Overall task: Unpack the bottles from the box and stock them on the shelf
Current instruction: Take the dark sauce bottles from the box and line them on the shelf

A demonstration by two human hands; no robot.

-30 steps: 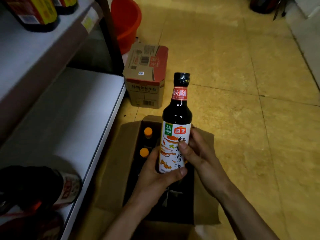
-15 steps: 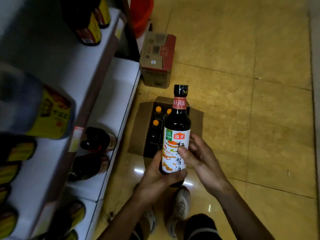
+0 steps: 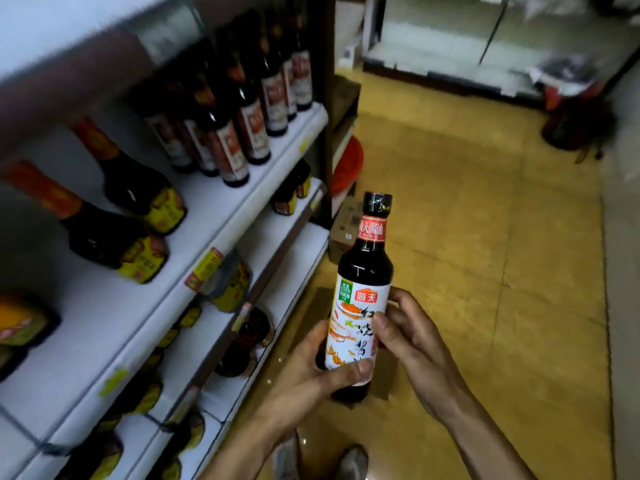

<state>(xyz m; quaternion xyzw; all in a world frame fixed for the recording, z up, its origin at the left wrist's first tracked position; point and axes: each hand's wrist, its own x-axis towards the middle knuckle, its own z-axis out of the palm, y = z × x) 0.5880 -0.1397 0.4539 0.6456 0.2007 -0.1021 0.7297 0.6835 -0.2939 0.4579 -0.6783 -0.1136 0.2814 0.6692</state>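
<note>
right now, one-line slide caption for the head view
Left hand and right hand hold a dark sauce bottle upright beside stocked shelves.

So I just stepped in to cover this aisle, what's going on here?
A person is stocking shelves. Both hands hold one soy sauce bottle upright above the floor: the left hand grips its lower part, and the right hand has its thumb and fingers on the label. The bottle is not yet on the shelf to the left, where dark bottles already stand in rows.
</note>
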